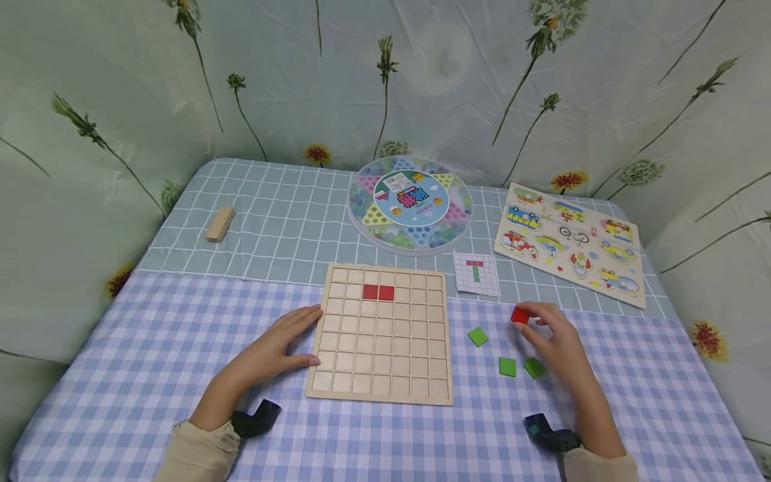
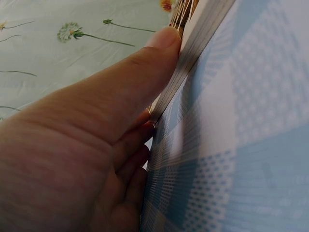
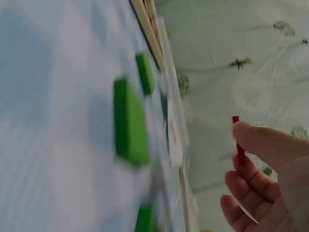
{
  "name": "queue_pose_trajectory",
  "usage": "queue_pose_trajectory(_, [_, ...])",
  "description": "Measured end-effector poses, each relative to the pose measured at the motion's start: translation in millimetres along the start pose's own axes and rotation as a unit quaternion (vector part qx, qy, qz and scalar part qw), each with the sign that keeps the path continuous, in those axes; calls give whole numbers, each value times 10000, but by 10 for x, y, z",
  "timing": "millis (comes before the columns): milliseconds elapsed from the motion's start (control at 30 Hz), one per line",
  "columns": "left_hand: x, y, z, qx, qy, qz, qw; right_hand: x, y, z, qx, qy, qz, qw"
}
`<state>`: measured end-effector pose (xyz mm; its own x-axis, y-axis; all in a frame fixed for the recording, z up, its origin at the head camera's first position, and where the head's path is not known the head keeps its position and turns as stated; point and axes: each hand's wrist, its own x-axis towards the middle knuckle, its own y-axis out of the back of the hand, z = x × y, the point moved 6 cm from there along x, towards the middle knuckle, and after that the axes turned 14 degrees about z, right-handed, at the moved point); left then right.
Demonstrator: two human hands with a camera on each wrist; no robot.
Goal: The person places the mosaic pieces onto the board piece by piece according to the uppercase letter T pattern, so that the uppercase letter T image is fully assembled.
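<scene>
A wooden grid board lies in the middle of the table, with two red square tiles side by side in its second row. My left hand rests at the board's left edge, thumb and fingertips touching the rim. Pinched between the thumb and fingers of my right hand is another red square tile, held to the right of the board. In the right wrist view that red tile shows edge-on, raised off the cloth. Three green square tiles lie between the board and my right hand.
Behind the board's right corner lies a pattern card with a red and green T. A round marble game board sits at the back, a vehicle picture puzzle at back right, and a small wooden block at back left.
</scene>
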<state>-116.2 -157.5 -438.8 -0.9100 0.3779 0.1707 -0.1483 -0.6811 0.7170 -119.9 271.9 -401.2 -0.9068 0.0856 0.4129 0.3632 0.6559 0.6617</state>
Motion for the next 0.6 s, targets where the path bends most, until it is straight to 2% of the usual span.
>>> queue_pose_trajectory(133, [3, 2, -4, 1, 18, 0, 10000, 165, -134, -243, 653, 471, 233, 9965])
queue_pose_trajectory(367, [5, -1, -1, -4, 4, -5, 10000, 395, -414, -850, 1517, 1059, -51, 9827])
queue_pose_trajectory(467, [3, 2, -1, 4, 9, -1, 10000, 449, -536, -1112, 1912, 1159, -118, 9746])
queue_pose_trajectory(600, [0, 5, 4, -2, 3, 5, 10000, 466, -731, -1356, 2227, 981, -390, 9692])
